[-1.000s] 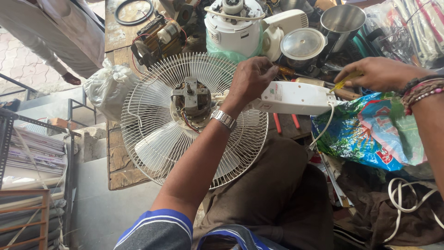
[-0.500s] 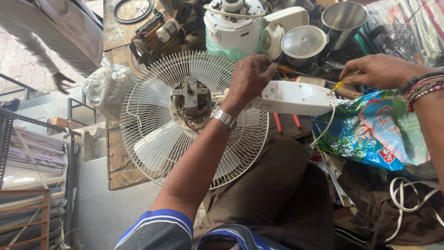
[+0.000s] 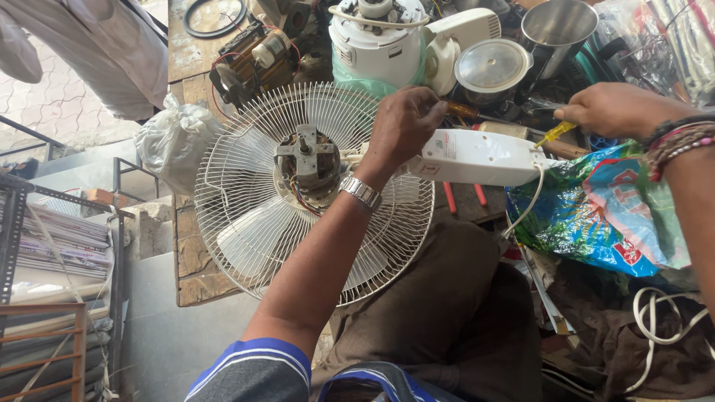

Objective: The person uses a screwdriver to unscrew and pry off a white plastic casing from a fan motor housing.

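Note:
A white table fan lies on its face across my lap and the wooden bench, its wire guard point(image 3: 246, 223) round and its bare motor point(image 3: 307, 160) exposed at the hub. My left hand point(image 3: 406, 123), with a metal watch on the wrist, grips the near end of the fan's white stand arm point(image 3: 477, 156). At the arm's far end my right hand point(image 3: 618, 108), with beaded bracelets on the wrist, holds a yellow-handled screwdriver point(image 3: 557, 132) with its tip down against the arm. A white cord point(image 3: 525, 212) hangs from the arm.
The bench behind holds a white mixer base point(image 3: 376, 45), a steel lidded pot point(image 3: 491, 71), a steel cup point(image 3: 558, 30), a copper-wound motor point(image 3: 253, 59) and a white plastic bag point(image 3: 167, 138). A colourful printed sack point(image 3: 603, 216) lies at right. Another person's light clothing point(image 3: 104, 52) is at top left.
The view has shifted slightly. My right hand with the screwdriver has moved a little along the arm's end. The person at top left has moved.

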